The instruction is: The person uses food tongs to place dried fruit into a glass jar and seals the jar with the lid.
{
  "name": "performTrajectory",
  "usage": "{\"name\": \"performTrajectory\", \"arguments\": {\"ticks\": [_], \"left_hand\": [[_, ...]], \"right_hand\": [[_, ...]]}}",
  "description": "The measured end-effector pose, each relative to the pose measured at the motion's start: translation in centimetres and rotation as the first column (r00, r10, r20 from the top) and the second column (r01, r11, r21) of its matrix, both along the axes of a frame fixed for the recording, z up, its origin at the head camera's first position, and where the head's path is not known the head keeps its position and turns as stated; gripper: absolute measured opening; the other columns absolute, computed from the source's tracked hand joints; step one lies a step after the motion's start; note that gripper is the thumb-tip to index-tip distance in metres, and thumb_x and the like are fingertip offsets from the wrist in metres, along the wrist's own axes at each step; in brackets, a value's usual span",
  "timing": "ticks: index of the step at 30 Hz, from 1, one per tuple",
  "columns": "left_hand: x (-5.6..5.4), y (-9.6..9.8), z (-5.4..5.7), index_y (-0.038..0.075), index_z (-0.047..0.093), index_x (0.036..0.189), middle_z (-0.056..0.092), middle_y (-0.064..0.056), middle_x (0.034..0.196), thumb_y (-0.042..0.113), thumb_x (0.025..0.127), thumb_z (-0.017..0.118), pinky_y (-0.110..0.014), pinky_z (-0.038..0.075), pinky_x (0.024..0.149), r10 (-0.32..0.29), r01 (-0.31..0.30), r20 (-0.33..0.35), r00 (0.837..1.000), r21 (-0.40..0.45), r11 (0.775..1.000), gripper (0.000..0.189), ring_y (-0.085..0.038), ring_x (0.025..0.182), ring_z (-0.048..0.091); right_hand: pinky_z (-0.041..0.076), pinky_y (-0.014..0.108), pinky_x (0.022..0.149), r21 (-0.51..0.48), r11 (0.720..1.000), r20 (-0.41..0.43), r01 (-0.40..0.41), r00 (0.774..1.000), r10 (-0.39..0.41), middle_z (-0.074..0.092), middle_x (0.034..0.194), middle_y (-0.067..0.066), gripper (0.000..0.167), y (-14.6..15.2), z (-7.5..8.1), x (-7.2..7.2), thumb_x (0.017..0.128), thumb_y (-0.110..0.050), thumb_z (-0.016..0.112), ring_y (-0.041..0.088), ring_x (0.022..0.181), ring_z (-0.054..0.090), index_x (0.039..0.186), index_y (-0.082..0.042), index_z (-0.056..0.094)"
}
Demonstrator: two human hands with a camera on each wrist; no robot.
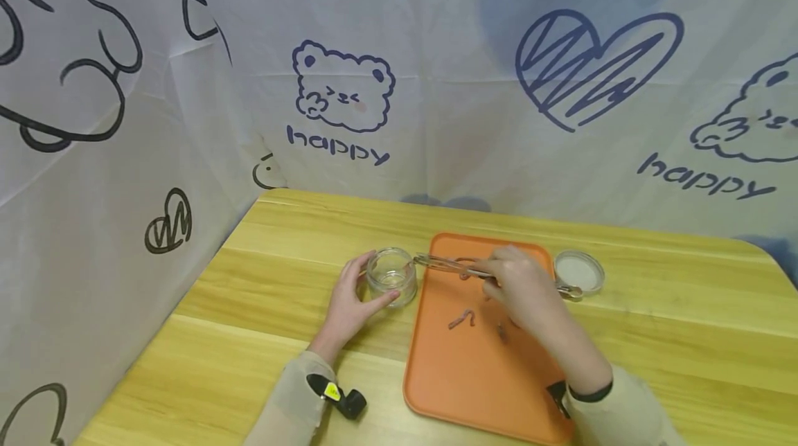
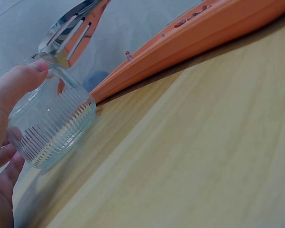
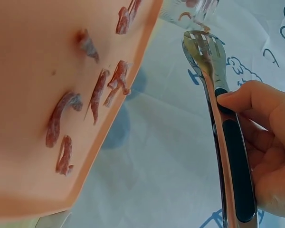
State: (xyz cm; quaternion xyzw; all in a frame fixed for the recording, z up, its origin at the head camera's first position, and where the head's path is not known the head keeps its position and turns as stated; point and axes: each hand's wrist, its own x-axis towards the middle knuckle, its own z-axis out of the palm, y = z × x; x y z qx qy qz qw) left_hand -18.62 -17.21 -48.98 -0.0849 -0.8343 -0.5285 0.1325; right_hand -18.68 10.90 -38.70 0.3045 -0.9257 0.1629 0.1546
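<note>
My left hand grips a ribbed clear glass jar, thumb at the near side of its rim and fingers round the far side. The jar stands open on the table, left of the orange tray. In my right hand is a pair of metal tongs with black grips, thumb pressing the upper arm. Slotted tong tips lie right at the jar's mouth, with a small reddish-brown strip showing by them. Several dark red strips of dried meat lie scattered on the tray.
A round lid with a pale inside lies right of the tray's far corner, the tongs' rear end overlapping it in the head view. The wooden table backs onto a printed cloth. A second cloth hangs at left.
</note>
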Motion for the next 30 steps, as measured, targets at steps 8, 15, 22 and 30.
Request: {"name": "performTrajectory", "arguments": {"ticks": [8, 15, 22, 30], "left_hand": [[-0.1, 0.0, -0.1, 0.011, 0.046, 0.138, 0.049, -0.006, 0.132, 0.025, 0.074, 0.084, -0.037, 0.042, 0.103, 0.003, -0.003, -0.003, 1.000, 0.002, 1.000, 0.076, -0.022, 0.121, 0.047], [0.0, 0.0, -0.2, 0.010, 0.046, 0.138, 0.049, -0.008, 0.133, 0.024, 0.073, 0.084, -0.041, 0.041, 0.104, -0.002, 0.002, -0.023, 1.000, 0.000, 1.000, 0.076, -0.025, 0.121, 0.048], [0.0, 0.1, -0.1, 0.010, 0.046, 0.137, 0.050, -0.008, 0.132, 0.025, 0.073, 0.085, -0.040, 0.042, 0.103, -0.002, 0.002, -0.016, 1.000, 0.004, 1.000, 0.076, -0.025, 0.120, 0.048], [-0.1, 0.0, -0.2, 0.009, 0.048, 0.137, 0.050, -0.011, 0.132, 0.022, 0.072, 0.085, -0.042, 0.041, 0.104, -0.010, 0.011, -0.035, 0.999, 0.043, 0.999, 0.076, -0.028, 0.121, 0.048]], "right_hand": [[0.041, 0.025, 0.055, -0.012, 1.000, 0.017, 0.007, 1.000, -0.007, 0.054, 0.074, -0.005, 0.028, -0.4, 0.5, 0.5, 0.076, 0.003, 0.071, 0.013, 0.070, 0.046, 0.101, -0.009, 0.075], [0.041, 0.026, 0.055, -0.030, 0.999, -0.024, -0.032, 0.999, 0.031, 0.054, 0.072, -0.006, 0.030, -1.2, 0.9, 0.8, 0.075, 0.002, 0.074, 0.012, 0.068, 0.046, 0.102, -0.011, 0.075], [0.044, 0.024, 0.055, -0.075, 0.997, -0.006, -0.010, 1.000, 0.010, 0.060, 0.080, -0.001, 0.025, -1.1, 0.8, 0.7, 0.078, 0.001, 0.074, 0.014, 0.073, 0.051, 0.101, -0.008, 0.075], [0.043, 0.027, 0.052, -0.098, 0.995, -0.042, 0.032, 0.998, -0.036, 0.058, 0.080, 0.003, 0.023, 1.1, 0.6, -0.2, 0.078, 0.003, 0.071, 0.015, 0.068, 0.050, 0.099, -0.005, 0.075]]}}
